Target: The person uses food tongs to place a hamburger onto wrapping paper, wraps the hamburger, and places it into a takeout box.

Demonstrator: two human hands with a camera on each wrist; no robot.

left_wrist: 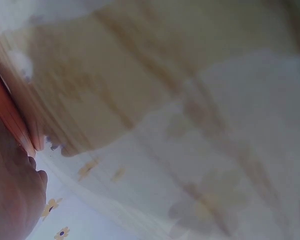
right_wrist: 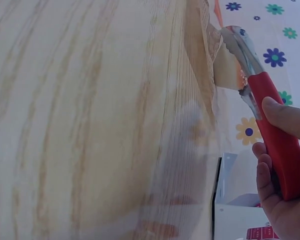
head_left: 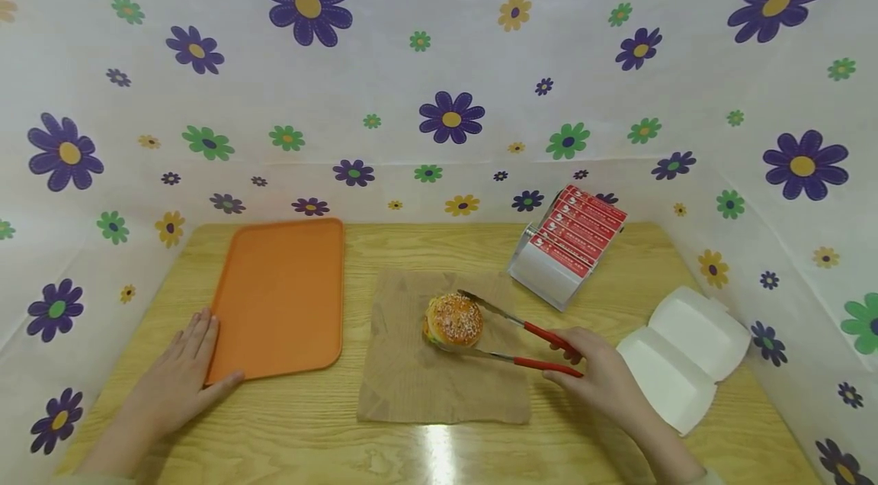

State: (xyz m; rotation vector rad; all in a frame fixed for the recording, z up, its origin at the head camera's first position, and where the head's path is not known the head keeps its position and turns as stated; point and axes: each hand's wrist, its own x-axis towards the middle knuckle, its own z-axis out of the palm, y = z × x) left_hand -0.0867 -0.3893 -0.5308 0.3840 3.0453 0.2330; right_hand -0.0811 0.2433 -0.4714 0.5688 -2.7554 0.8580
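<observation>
A sesame-bun burger (head_left: 453, 321) sits on a sheet of brown paper (head_left: 439, 378) in the middle of the wooden table (head_left: 309, 432). My right hand (head_left: 590, 367) grips red-handled metal tongs (head_left: 528, 340), whose two arms lie on either side of the burger. In the right wrist view the red handle of the tongs (right_wrist: 277, 130) is held between thumb and fingers of my right hand (right_wrist: 280, 185). My left hand (head_left: 185, 370) lies flat on the table with straight fingers, touching the near left corner of an orange tray (head_left: 281, 294). The left wrist view is blurred and shows the tray (left_wrist: 10, 117) edge.
An open white clamshell box (head_left: 686, 355) lies at the right. A holder of red-and-white packets (head_left: 569, 241) stands behind the paper to the right. White flowered sheeting walls the table on three sides.
</observation>
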